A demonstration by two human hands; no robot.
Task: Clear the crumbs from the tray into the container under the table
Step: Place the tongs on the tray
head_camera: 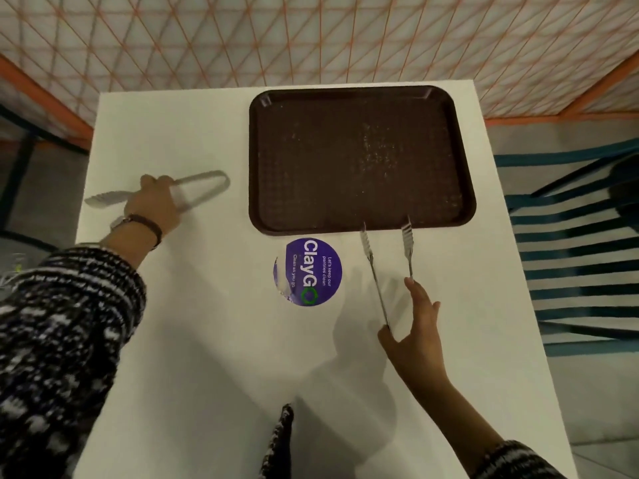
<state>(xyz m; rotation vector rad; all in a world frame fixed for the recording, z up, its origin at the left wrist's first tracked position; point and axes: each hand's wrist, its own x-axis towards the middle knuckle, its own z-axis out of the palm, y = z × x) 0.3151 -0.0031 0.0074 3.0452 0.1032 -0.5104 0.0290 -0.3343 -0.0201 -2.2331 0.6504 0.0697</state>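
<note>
A dark brown tray (359,105) lies at the far right of the white table (214,340), with pale crumbs (378,150) scattered mostly right of its middle. My right hand (415,330) holds metal tongs (387,267) whose two tips rest at the tray's near rim, spread apart. My left hand (155,205) grips a white brush (193,191) that lies on the table left of the tray, bristles pointing left. The container under the table is hidden.
A round purple ClayGo sticker (307,271) sits on the table just in front of the tray. A blue slatted chair (581,243) stands to the right of the table. An orange-framed mesh partition (311,39) rises behind the table's far edge.
</note>
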